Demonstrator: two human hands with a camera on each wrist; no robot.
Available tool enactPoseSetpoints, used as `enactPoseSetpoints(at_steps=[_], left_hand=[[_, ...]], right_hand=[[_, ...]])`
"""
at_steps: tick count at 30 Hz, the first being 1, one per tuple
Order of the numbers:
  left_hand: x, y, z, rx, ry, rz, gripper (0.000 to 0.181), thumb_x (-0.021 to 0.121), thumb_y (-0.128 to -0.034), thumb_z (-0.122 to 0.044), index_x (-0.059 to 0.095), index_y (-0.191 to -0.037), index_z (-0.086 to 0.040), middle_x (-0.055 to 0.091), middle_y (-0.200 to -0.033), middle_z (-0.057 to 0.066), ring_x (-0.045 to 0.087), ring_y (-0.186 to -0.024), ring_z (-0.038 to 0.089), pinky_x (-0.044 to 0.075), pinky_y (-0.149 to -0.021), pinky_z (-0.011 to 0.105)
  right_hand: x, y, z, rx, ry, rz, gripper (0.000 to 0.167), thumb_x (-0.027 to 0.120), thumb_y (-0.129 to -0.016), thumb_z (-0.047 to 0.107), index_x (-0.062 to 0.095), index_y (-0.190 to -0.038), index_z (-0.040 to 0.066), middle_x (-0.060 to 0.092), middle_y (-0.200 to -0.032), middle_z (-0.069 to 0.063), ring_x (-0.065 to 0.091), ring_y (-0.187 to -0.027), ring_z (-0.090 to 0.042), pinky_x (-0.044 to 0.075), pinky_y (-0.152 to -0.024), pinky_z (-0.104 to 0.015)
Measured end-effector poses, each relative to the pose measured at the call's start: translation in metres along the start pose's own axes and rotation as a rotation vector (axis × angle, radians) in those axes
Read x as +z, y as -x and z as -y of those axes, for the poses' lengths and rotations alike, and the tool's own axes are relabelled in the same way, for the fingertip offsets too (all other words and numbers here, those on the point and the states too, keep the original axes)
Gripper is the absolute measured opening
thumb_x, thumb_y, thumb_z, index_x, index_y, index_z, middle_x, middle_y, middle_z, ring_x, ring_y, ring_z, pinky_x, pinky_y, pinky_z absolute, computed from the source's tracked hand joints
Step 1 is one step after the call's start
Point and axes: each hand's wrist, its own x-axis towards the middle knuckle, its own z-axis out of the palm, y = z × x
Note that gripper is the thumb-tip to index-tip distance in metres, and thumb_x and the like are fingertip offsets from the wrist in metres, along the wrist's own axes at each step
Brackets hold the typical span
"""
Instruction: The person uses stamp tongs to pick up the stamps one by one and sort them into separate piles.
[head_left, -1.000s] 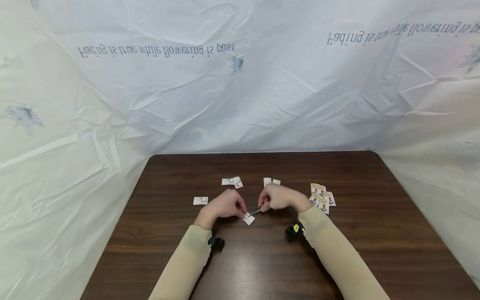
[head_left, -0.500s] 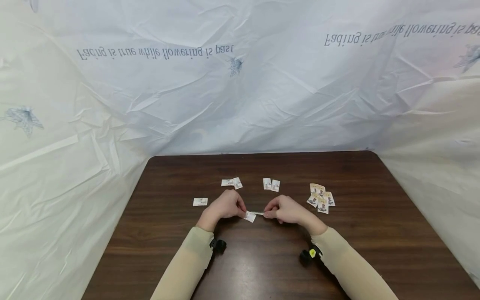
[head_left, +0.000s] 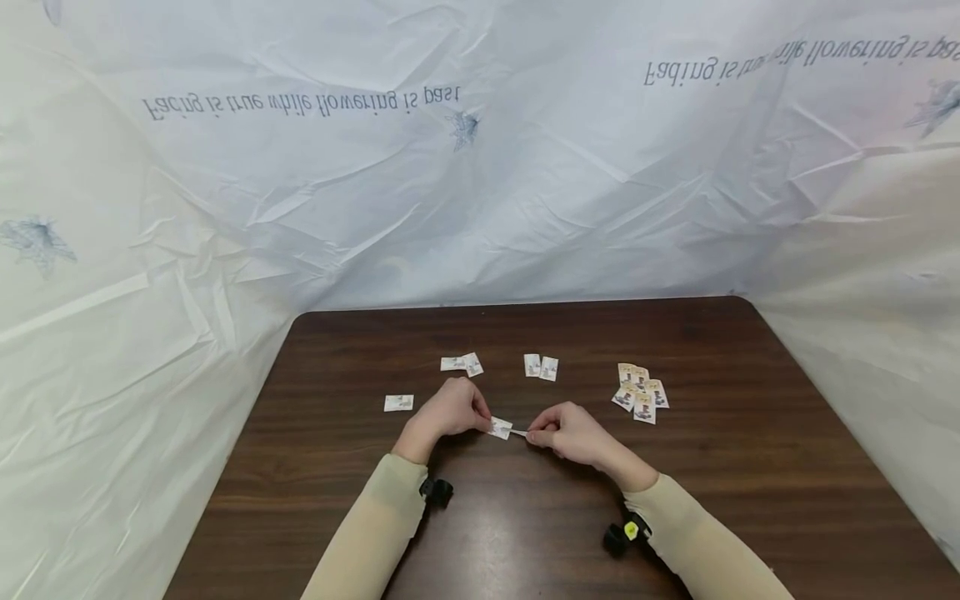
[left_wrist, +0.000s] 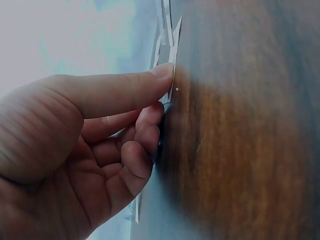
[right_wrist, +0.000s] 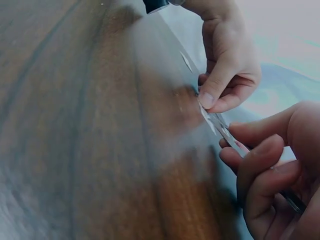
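My left hand [head_left: 448, 408] pinches the edge of a small white printed card [head_left: 500, 428] between thumb and fingers, low over the table in the head view. Edge-on in the left wrist view, the same card [left_wrist: 175, 47] rises past the thumb tip. Slim metal tweezers [right_wrist: 234, 144] lie in my right hand [head_left: 573, 433], gripped by thumb and curled fingers. Their tips reach the card's right side, close to my left fingertips; whether they grip it cannot be made out. The dark rear end of the tweezers shows below the right fingers in the right wrist view.
On the brown table [head_left: 495, 533], a single printed card [head_left: 399, 403] lies left of my left hand. Farther back are an overlapping pair [head_left: 472, 364] and another pair [head_left: 548, 369]. Several yellow-topped cards [head_left: 644, 408] overlap at the right. A white sheet [head_left: 480, 217] hangs behind.
My right hand has drawn back right and nearer with the tweezers, uncovering the back pair of cards. The left hand stays nearly still; its card has turned slightly.
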Motion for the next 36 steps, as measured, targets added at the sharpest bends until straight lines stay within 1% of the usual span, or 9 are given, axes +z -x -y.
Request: enactPoseSetpoints(at_steps=[4,8,11,16,22,25,29,33,36], left_hand=[[0.000,0.000,0.000,0.001,-0.003,0.004,0.015,0.091,-0.0870,-0.017,0.082,-0.076,-0.021,0.070,-0.071,-0.013,0.062,-0.066,0.009,0.054,-0.067,0.030],[-0.001,0.000,0.000,0.002,-0.004,0.009,0.015,0.091,-0.0871,-0.017,0.082,-0.076,-0.021,0.070,-0.071,-0.013,0.062,-0.066,0.009,0.054,-0.066,0.030],[0.000,0.000,0.001,0.004,-0.005,0.011,0.015,0.091,-0.0871,-0.018,0.082,-0.076,-0.022,0.070,-0.072,-0.013,0.062,-0.067,0.009,0.054,-0.067,0.030],[0.000,0.000,0.002,0.003,-0.007,0.016,0.015,0.092,-0.0873,-0.018,0.082,-0.076,-0.022,0.071,-0.074,-0.014,0.063,-0.068,0.009,0.054,-0.068,0.030],[-0.001,0.000,0.003,-0.003,0.001,0.018,0.015,0.091,-0.0877,-0.017,0.082,-0.076,-0.022,0.071,-0.073,-0.013,0.063,-0.067,0.010,0.054,-0.067,0.031],[-0.001,0.000,0.003,0.000,-0.002,0.014,0.015,0.091,-0.0877,-0.017,0.082,-0.076,-0.022,0.071,-0.073,-0.013,0.063,-0.068,0.010,0.054,-0.068,0.031],[-0.001,-0.001,0.003,0.003,-0.006,0.010,0.015,0.091,-0.0876,-0.017,0.082,-0.076,-0.022,0.071,-0.072,-0.013,0.063,-0.067,0.009,0.055,-0.068,0.031],[0.000,-0.001,0.002,0.007,-0.006,0.009,0.016,0.091,-0.0874,-0.017,0.082,-0.076,-0.022,0.071,-0.072,-0.014,0.063,-0.068,0.008,0.055,-0.070,0.031],[0.000,-0.001,0.001,0.010,-0.007,0.010,0.016,0.091,-0.0874,-0.017,0.082,-0.075,-0.022,0.071,-0.072,-0.014,0.063,-0.069,0.008,0.056,-0.071,0.031]], right_hand=[[0.002,0.000,0.000,-0.026,0.050,-0.032,0.009,0.079,-0.096,0.019,0.083,-0.093,0.011,0.064,-0.065,0.003,0.050,-0.056,-0.008,0.039,-0.055,-0.025],[0.000,0.000,0.002,-0.041,0.067,-0.031,0.011,0.079,-0.097,0.019,0.083,-0.095,0.010,0.065,-0.066,0.001,0.050,-0.056,-0.009,0.039,-0.054,-0.025],[-0.005,0.000,0.002,-0.027,0.076,-0.042,0.013,0.078,-0.097,0.022,0.084,-0.096,0.010,0.066,-0.068,0.000,0.050,-0.057,-0.009,0.040,-0.056,-0.026],[-0.014,0.000,0.000,0.014,0.113,-0.088,0.014,0.078,-0.097,0.024,0.084,-0.098,0.012,0.067,-0.070,0.001,0.052,-0.061,-0.011,0.042,-0.061,-0.029],[-0.014,0.000,-0.002,0.001,0.131,-0.024,0.013,0.080,-0.096,0.025,0.085,-0.098,0.013,0.069,-0.071,0.003,0.053,-0.061,-0.011,0.043,-0.058,-0.029],[-0.012,-0.001,-0.001,-0.009,0.124,-0.018,0.013,0.080,-0.096,0.025,0.084,-0.098,0.013,0.069,-0.071,0.004,0.053,-0.062,-0.011,0.043,-0.058,-0.029],[-0.011,0.000,0.001,0.007,0.076,-0.005,0.013,0.080,-0.096,0.025,0.084,-0.098,0.013,0.067,-0.069,0.002,0.052,-0.057,-0.009,0.041,-0.055,-0.027],[-0.009,0.002,0.002,0.044,-0.031,0.052,0.017,0.079,-0.097,0.025,0.084,-0.099,0.009,0.066,-0.070,0.001,0.047,-0.052,-0.007,0.039,-0.050,-0.025],[-0.007,0.003,0.001,0.057,-0.091,0.088,0.019,0.078,-0.097,0.024,0.083,-0.100,0.006,0.066,-0.075,0.002,0.043,-0.051,-0.006,0.036,-0.049,-0.023]])
